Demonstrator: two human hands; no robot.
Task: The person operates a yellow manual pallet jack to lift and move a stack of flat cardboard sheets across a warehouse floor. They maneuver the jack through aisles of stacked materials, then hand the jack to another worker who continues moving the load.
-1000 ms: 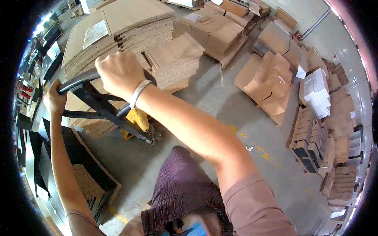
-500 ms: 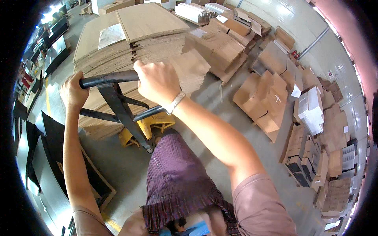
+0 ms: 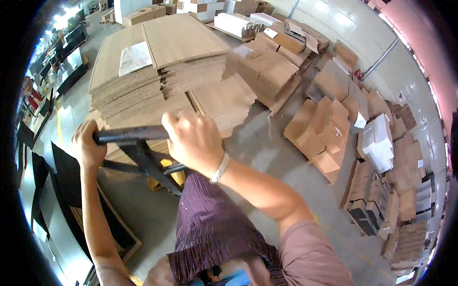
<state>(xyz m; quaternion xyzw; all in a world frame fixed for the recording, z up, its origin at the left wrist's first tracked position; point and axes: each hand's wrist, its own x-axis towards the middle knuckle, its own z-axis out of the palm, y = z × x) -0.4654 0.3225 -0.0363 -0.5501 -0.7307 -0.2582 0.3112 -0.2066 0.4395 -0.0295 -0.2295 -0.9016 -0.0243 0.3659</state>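
Observation:
Both my hands are wrapped round the black handle [image 3: 136, 134] of a yellow pallet jack [image 3: 177, 174]. My left hand [image 3: 89, 147] grips the handle's left end, and my right hand [image 3: 195, 142], with a pale band at the wrist, closes over its right end. The handle's black shaft slants down toward the jack's yellow body, which shows only in part. Just beyond the handle rises a tall stack of flat brown cardboard sheets [image 3: 186, 40], with a white paper sheet [image 3: 136, 58] lying on top. How the jack sits under the stack is hidden.
Black panels [image 3: 71, 190] stand close on my left. To the right, a low pile of folded cardboard [image 3: 320, 136] sits on the grey floor [image 3: 286, 190]. Further cardboard stacks [image 3: 265, 66] and white bundles [image 3: 377, 143] line the wall [image 3: 353, 21].
My hands and the handle have come lower and nearer to me. The jack's yellow body is now more hidden behind the handle and my clothing; more of the stack's right part shows.

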